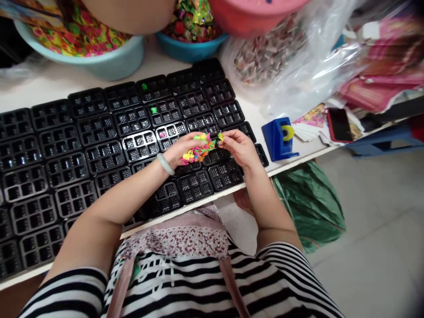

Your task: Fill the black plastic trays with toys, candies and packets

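Note:
My left hand cups a bunch of small bright plastic pieces in pink, yellow, green and orange, above the black compartment trays that cover the white table. My right hand pinches one small yellow piece at its fingertips, just right of the bunch. A pale bangle sits on my left wrist. Two green pieces and a pink one lie in tray compartments beyond my hands.
At the back stand a light blue basin of colourful pieces, a blue bowl of wrapped items and a pink tub. A clear plastic bag, a blue tape dispenser and a phone lie to the right. A green bag is on the floor.

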Demonstrator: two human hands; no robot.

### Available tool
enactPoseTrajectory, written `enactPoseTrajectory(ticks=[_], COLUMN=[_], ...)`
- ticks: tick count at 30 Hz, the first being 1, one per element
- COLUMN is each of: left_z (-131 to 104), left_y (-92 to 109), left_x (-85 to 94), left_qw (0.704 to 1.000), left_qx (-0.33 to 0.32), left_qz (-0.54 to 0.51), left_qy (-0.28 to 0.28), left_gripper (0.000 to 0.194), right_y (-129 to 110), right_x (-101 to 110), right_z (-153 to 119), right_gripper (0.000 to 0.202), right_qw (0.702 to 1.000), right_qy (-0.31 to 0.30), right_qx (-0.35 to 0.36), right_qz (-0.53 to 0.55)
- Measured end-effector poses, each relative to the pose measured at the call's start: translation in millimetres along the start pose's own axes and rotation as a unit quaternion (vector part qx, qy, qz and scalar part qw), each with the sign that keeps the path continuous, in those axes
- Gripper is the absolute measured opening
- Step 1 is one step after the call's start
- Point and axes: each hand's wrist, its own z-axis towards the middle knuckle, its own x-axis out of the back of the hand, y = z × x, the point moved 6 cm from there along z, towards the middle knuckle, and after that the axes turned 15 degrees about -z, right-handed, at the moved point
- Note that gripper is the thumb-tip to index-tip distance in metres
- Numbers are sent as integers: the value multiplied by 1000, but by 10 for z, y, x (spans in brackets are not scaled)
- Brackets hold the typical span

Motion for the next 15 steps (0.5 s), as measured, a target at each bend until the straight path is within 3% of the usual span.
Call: enactPoseTrajectory(ticks=[5,15], left_z=[3,-14], left_y=[161,530], left_x=[-76,-6], left_qw=[999,993], left_qx=[-33,-115], left_qz=[5,-3], left_qy=[-7,26], left_gripper=[26,20], right_y=[75,89], right_x=[201,231], right_z=[-7,-113], right_gripper=[32,16], right_qw=[996,985], right_qy=[21,10], right_qx=[29,73], right_qz=[-78,-157])
